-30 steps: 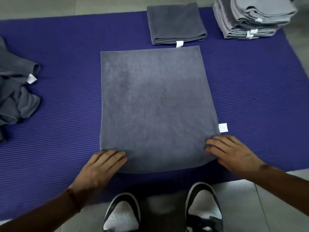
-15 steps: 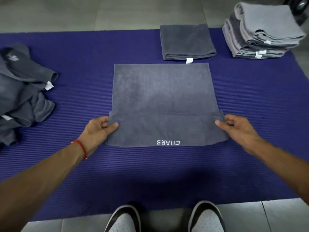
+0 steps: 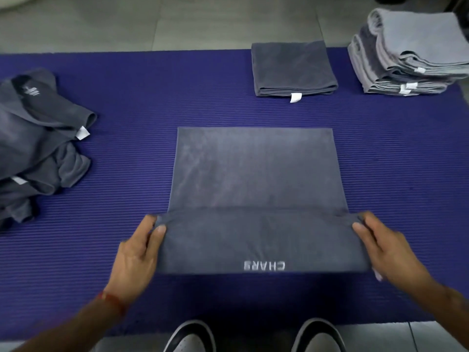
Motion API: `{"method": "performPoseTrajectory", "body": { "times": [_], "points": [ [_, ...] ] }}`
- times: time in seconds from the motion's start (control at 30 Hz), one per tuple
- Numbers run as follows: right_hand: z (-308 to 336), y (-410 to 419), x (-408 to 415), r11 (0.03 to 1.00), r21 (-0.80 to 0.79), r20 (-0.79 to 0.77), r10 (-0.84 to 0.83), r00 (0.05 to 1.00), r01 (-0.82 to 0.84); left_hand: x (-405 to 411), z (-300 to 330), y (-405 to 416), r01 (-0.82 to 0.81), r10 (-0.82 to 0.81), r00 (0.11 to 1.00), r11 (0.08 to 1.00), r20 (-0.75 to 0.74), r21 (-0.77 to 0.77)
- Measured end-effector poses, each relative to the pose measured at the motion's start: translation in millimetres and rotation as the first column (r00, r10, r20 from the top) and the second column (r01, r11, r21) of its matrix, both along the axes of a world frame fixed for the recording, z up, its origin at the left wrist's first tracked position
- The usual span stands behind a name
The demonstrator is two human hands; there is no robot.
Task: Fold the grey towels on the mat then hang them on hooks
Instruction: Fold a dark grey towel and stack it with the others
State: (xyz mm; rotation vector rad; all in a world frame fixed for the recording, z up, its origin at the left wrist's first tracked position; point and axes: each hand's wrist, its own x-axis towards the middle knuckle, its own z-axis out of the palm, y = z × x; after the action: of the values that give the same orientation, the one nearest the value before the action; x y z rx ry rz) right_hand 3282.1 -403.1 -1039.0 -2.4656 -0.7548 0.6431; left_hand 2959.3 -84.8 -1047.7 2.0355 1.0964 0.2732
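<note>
A grey towel lies flat in the middle of the blue mat. Its near part is turned over and lifted toward the far edge, showing white upside-down lettering. My left hand pinches the left corner of that turned-over flap. On the other side my right hand pinches the right corner. Both hands hold the flap a little above the lower layer. No hooks are in view.
A single folded dark grey towel lies at the mat's far edge. A stack of folded lighter grey towels stands at the far right. Crumpled unfolded grey towels are heaped at the left. My two shoes stand at the mat's near edge.
Both hands took hold of the towel's near corners and carried them up and away from me, turning the near part over the rest. The lettered underside came into sight.
</note>
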Motion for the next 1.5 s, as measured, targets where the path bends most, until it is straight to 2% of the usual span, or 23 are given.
{"method": "performPoseTrajectory", "body": {
  "times": [0.07, 0.17, 0.3, 0.4, 0.47, 0.53, 0.63, 0.73, 0.83, 0.93, 1.03, 1.1, 1.23, 1.37, 1.5],
  "points": [
    [-1, -15, -15, 0.998, -0.037, -0.027, -0.047, 0.999, 0.046, -15, 7, -25, -0.075, 0.076, 0.994, 0.997, -0.082, 0.014],
    [10, -20, -22, 0.998, -0.005, -0.026, -0.067, 0.997, 0.067, -19, 20, -39, -0.135, 0.133, 0.978, 0.991, -0.163, 0.003],
    [20, 15, 14, 0.988, 0.131, 0.067, -0.093, 0.993, 0.083, 19, 33, -2, -0.087, 0.086, 0.996, 0.992, 0.011, 0.093],
    [12, 58, 61, 0.966, 0.214, 0.086, -0.168, 0.982, 0.147, 71, 13, 53, -0.090, 0.086, 0.995, 0.992, 0.059, 0.084],
    [-7, 81, 88, 0.969, 0.163, 0.016, -0.193, 0.981, 0.188, 99, -10, 85, -0.113, 0.112, 0.993, 0.993, 0.024, 0.015],
    [-30, 92, 105, 0.975, 0.045, -0.061, -0.214, 0.975, 0.217, 112, -31, 101, -0.142, 0.137, 0.987, 0.988, -0.088, -0.052],
    [-47, 93, 107, 0.962, -0.009, -0.048, -0.273, 0.961, 0.273, 110, -37, 102, -0.135, 0.121, 0.976, 0.989, -0.183, -0.063],
    [-42, 91, 98, 0.951, 0.020, -0.038, -0.308, 0.951, 0.309, 106, -31, 95, -0.105, 0.089, 0.978, 0.992, -0.188, -0.075],
    [-30, 96, 93, 0.951, 0.099, 0.010, -0.294, 0.956, 0.291, 103, -31, 91, -0.138, 0.131, 0.977, 0.990, -0.166, -0.031],
    [-17, 101, 91, 0.929, 0.203, 0.047, -0.324, 0.945, 0.309, 98, -31, 85, -0.187, 0.185, 0.981, 0.982, -0.057, -0.021],
    [-13, 104, 91, 0.921, 0.228, 0.062, -0.338, 0.939, 0.317, 94, -30, 79, -0.250, 0.250, 0.967, 0.968, 0.049, -0.007],
    [-17, 106, 93, 0.924, 0.198, 0.041, -0.341, 0.939, 0.327, 94, -33, 78, -0.257, 0.258, 0.966, 0.966, 0.030, -0.020],
    [-26, 107, 92, 0.927, 0.052, -0.015, -0.371, 0.929, 0.371, 96, -33, 81, -0.301, 0.294, 0.953, 0.943, -0.074, -0.139],
    [-23, 89, 69, 0.904, 0.049, -0.065, -0.421, 0.905, 0.424, 77, -25, 71, -0.250, 0.236, 0.967, 0.951, -0.095, -0.184],
    [-23, 57, 36, 0.927, 0.052, -0.059, -0.369, 0.928, 0.372, 37, -31, 36, -0.148, 0.129, 0.985, 0.974, -0.118, -0.172]
  ]
}}
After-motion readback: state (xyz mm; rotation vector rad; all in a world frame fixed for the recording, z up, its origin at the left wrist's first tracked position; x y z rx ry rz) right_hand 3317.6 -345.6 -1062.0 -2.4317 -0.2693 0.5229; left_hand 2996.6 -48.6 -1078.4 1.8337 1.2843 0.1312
